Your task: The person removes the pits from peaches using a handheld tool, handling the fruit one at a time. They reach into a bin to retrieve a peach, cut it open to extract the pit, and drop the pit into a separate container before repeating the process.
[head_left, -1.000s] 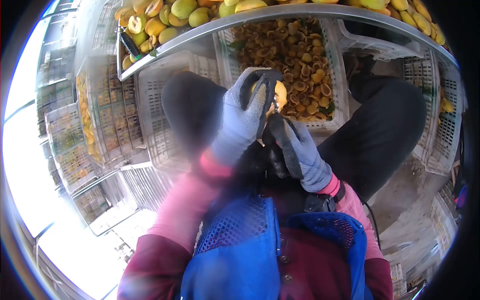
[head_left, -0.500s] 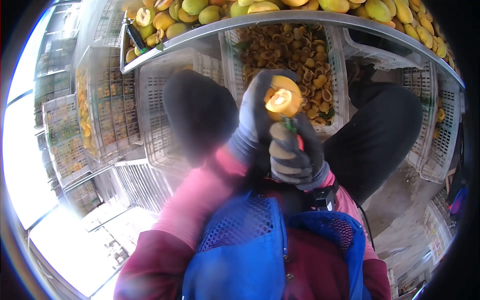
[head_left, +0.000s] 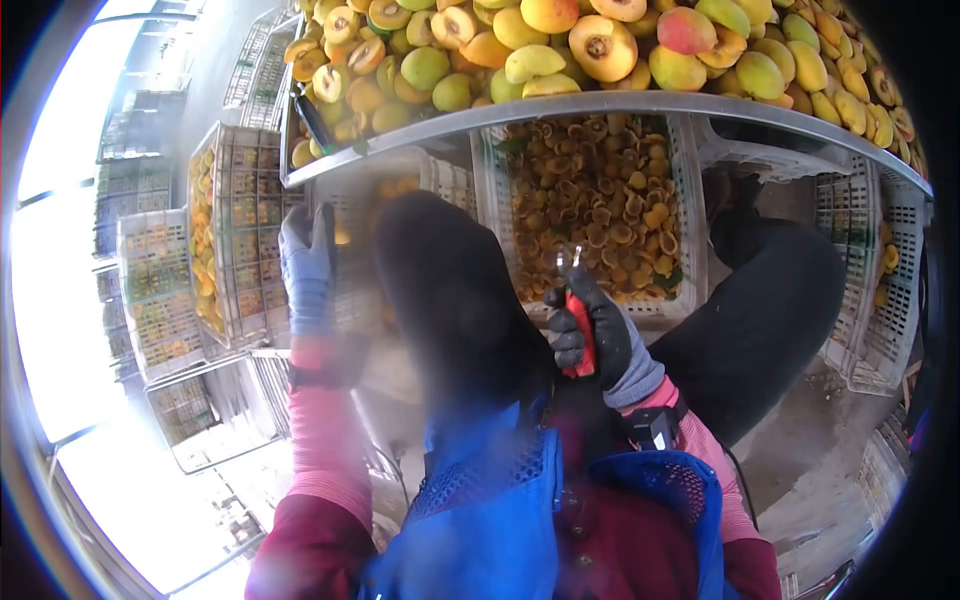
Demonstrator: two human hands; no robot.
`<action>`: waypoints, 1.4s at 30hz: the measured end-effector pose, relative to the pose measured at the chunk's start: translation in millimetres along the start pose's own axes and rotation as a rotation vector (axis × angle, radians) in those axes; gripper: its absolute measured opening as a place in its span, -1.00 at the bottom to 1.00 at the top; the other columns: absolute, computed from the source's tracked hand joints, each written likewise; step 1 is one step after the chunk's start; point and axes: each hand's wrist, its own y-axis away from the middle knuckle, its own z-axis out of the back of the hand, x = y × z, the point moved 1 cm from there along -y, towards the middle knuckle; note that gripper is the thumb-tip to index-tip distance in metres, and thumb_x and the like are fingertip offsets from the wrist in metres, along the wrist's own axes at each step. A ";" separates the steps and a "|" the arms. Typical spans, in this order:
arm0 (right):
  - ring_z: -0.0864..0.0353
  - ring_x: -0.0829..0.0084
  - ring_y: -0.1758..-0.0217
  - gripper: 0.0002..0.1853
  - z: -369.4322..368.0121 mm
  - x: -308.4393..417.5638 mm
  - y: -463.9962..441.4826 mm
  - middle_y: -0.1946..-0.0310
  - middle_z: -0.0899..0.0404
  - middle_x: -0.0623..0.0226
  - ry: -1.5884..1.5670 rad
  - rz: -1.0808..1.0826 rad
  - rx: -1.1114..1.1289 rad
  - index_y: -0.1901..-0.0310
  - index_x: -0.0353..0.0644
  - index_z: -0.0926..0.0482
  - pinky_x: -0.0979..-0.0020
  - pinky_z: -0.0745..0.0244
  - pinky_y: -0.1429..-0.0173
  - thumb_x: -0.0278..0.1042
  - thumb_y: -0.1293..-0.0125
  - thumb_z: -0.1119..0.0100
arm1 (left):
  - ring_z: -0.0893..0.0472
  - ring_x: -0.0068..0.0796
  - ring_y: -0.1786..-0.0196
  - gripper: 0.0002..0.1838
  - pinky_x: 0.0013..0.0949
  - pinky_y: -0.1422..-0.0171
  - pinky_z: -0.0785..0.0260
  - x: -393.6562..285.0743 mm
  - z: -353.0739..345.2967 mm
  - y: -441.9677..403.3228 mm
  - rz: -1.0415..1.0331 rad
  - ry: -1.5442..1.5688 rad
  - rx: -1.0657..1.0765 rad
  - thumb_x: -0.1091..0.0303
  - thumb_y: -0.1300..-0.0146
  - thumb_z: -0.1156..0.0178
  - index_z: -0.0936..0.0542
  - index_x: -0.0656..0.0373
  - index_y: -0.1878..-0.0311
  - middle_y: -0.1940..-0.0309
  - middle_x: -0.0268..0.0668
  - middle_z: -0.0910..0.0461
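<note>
The right hand (head_left: 604, 333), in a knitted grey glove (head_left: 634, 380), has its fingers closed around a red-handled metal tool (head_left: 580, 337) with two shiny prongs. The left hand (head_left: 307, 262), blurred, keeps nothing visible between its parted fingers. Beyond the right fingers, a white lattice plastic crate (head_left: 689, 200) holds rough, cup-shaped brownish pieces (head_left: 600, 190); farther, the metal-edged desk (head_left: 600, 103) bears smooth, yellow-green fruits (head_left: 676, 70). Left of the left fingers, crates (head_left: 157, 290) are stacked.

Before us, stone fruit (head_left: 605, 45) lies on the table (head_left: 560, 105); beneath its rim, a crate (head_left: 690, 210) holds cut fruit pieces (head_left: 600, 200). Fruit-filled crates (head_left: 255, 230) stand beside our left hand (head_left: 307, 252), other crates (head_left: 848, 260) well right of our right hand (head_left: 608, 335), which holds pliers (head_left: 580, 338).
</note>
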 end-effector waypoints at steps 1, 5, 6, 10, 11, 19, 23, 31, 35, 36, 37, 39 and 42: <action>-0.18 0.69 0.67 -0.57 -2.9 -0.8 -2.2 0.64 -0.20 0.59 0.008 -0.003 -0.014 0.22 -0.07 -0.45 0.59 -0.16 0.60 0.19 -0.29 -0.04 | -0.56 -0.33 0.15 -0.46 -0.30 0.05 -0.41 -19.8 -10.8 1.1 0.009 0.040 0.075 0.03 -0.25 -0.17 -0.42 0.23 -0.14 0.13 -0.11 -0.55; -0.28 0.63 0.64 -0.58 -28.5 3.6 1.5 0.59 -0.33 0.53 0.161 0.092 -0.086 0.19 -0.12 -0.46 0.57 -0.21 0.58 0.13 -0.31 -0.06 | -0.57 -0.10 0.08 -0.43 -0.16 0.00 -0.41 -126.4 -76.5 -29.0 -0.261 -0.221 0.220 -0.03 -0.18 -0.19 -0.41 0.05 -0.19 0.02 -0.09 -0.53; -0.30 0.62 0.64 -0.58 -23.5 4.6 0.7 0.58 -0.35 0.51 0.290 0.182 -0.152 0.19 -0.13 -0.46 0.56 -0.22 0.58 0.13 -0.31 -0.05 | -0.57 -0.10 0.04 -0.38 -0.16 -0.03 -0.41 -135.1 -98.1 -46.9 -0.409 -0.468 0.123 -0.09 -0.15 -0.18 -0.38 0.02 -0.21 -0.03 -0.09 -0.50; -0.34 0.59 0.67 -0.57 -2.3 14.4 -3.0 0.59 -0.38 0.47 0.523 0.417 -0.298 0.18 -0.17 -0.46 0.53 -0.28 0.60 0.11 -0.31 -0.05 | -0.51 -0.04 -0.10 -0.25 -0.11 -0.16 -0.37 -142.2 -135.6 -114.8 -0.610 -0.709 0.271 -0.24 -0.06 -0.17 -0.30 -0.06 -0.26 -0.13 -0.07 -0.43; -0.34 0.59 0.67 -0.57 -3.9 16.6 -2.4 0.59 -0.38 0.46 0.490 0.412 -0.305 0.18 -0.17 -0.46 0.52 -0.30 0.60 0.11 -0.31 -0.05 | -0.52 -0.05 -0.09 -0.25 -0.12 -0.15 -0.37 -133.6 -138.4 -129.5 -0.593 -0.595 0.321 -0.22 -0.03 -0.21 -0.33 -0.02 -0.23 -0.06 -0.06 -0.49; -0.35 0.57 0.70 -0.60 -13.2 29.1 3.1 0.60 -0.38 0.42 0.350 0.440 -0.362 0.14 -0.21 -0.44 0.52 -0.32 0.64 0.03 -0.32 -0.07 | -0.58 -0.26 0.07 -0.43 -0.28 -0.02 -0.41 -139.3 -114.2 -94.0 -0.495 -0.116 0.098 0.08 -0.04 -0.31 -0.44 0.13 -0.10 0.09 -0.18 -0.58; -0.35 0.59 0.67 -0.64 -36.7 32.2 6.0 0.57 -0.40 0.40 0.377 0.690 -0.283 0.00 -0.26 -0.41 0.54 -0.31 0.62 -0.18 -0.31 -0.11 | -0.56 -0.49 0.19 -0.67 -0.48 0.18 -0.44 -170.4 -102.5 11.0 0.240 1.002 0.551 0.38 -0.23 -0.20 -0.44 0.24 -0.04 0.16 -0.31 -0.54; -0.37 0.70 0.36 -0.70 -37.4 37.3 3.2 0.34 -0.41 0.44 0.675 0.873 -0.136 0.03 -0.24 -0.37 0.65 -0.31 0.33 -0.44 -0.21 -0.15 | -0.60 -0.38 0.22 -0.51 -0.42 0.18 -0.46 -140.4 -118.5 119.5 -0.423 0.430 0.631 0.56 -0.18 -0.12 -0.29 0.26 -0.20 0.18 -0.17 -0.59; -0.40 0.55 0.45 -0.74 -34.8 32.1 8.0 0.40 -0.42 0.36 0.958 0.991 -0.263 0.14 -0.25 -0.39 0.52 -0.31 0.41 -0.40 -0.18 -0.19 | -0.57 -0.47 0.29 -0.66 -0.49 0.23 -0.41 -161.0 -114.3 139.7 0.097 0.583 0.632 0.21 -0.40 0.09 -0.44 0.27 -0.03 0.27 -0.26 -0.57; -0.41 0.50 0.47 -0.74 -35.9 29.5 10.0 0.40 -0.42 0.34 1.043 1.031 -0.292 0.15 -0.25 -0.39 0.48 -0.33 0.43 -0.40 -0.17 -0.20 | -0.56 -0.51 0.31 -0.56 -0.53 0.26 -0.39 -162.6 -115.5 145.6 0.106 0.580 0.613 0.06 -0.45 0.17 -0.48 0.27 0.04 0.31 -0.28 -0.55; -0.42 0.46 0.50 -0.74 -37.5 27.6 10.9 0.40 -0.43 0.31 1.128 1.073 -0.319 0.15 -0.25 -0.40 0.44 -0.34 0.44 -0.40 -0.16 -0.21 | -0.56 -0.51 0.31 -0.57 -0.53 0.26 -0.39 -165.7 -115.7 147.0 0.180 0.663 0.561 0.06 -0.45 0.16 -0.48 0.26 0.05 0.31 -0.28 -0.54; -0.45 0.34 0.53 -0.73 -41.7 22.0 15.8 0.41 -0.44 0.24 1.327 1.139 -0.366 0.16 -0.26 -0.40 0.36 -0.36 0.46 -0.39 -0.16 -0.21 | -0.56 -0.51 0.31 -0.58 -0.52 0.26 -0.39 -172.3 -116.0 148.1 0.334 0.827 0.460 0.05 -0.44 0.15 -0.48 0.26 0.07 0.32 -0.26 -0.53; -0.48 0.11 0.51 -0.75 -54.7 10.4 33.9 0.42 -0.46 0.09 1.638 1.200 -0.414 0.17 -0.26 -0.39 0.24 -0.38 0.43 -0.35 -0.20 -0.17 | -0.54 -0.50 0.32 -0.56 -0.50 0.25 -0.39 -167.3 -115.4 156.6 0.198 0.769 0.403 0.02 -0.44 0.16 -0.47 0.26 0.09 0.30 -0.24 -0.53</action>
